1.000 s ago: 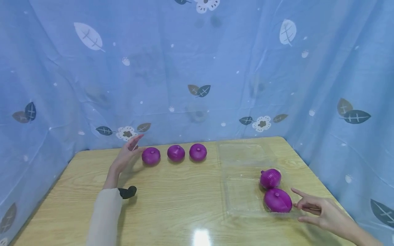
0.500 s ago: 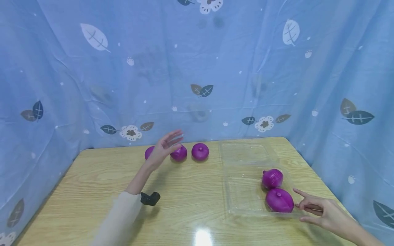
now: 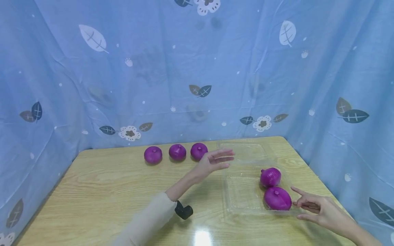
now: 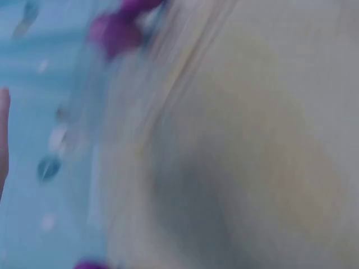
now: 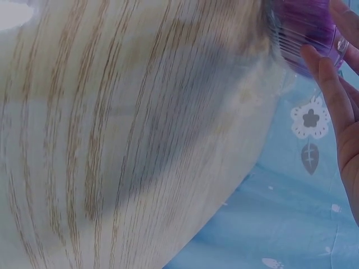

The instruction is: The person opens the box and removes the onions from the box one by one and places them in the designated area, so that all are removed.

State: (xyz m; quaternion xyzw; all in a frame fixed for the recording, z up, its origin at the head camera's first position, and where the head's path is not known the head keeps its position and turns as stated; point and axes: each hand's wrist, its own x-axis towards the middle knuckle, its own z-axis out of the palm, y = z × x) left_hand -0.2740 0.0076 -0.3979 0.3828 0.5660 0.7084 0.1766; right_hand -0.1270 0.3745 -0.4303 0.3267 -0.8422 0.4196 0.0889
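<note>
In the head view, two purple onions, one behind the other, lie at the right side of a clear plastic box. My left hand, fingers extended and empty, hovers between the rightmost onion of a back row and the box. Two more onions are further left in that row. My right hand is at the box's right front corner; in the right wrist view its fingertips touch the clear wall beside an onion. The left wrist view is blurred.
The box's clear lid lies opened out behind it on the wooden table. A blue patterned curtain hangs behind the table and along both sides. A black wrist strap piece sticks out from my left sleeve.
My left hand has swept right, from beside the leftmost onion, past the back row toward the box, carrying nothing. The onions and my right hand have stayed in place.
</note>
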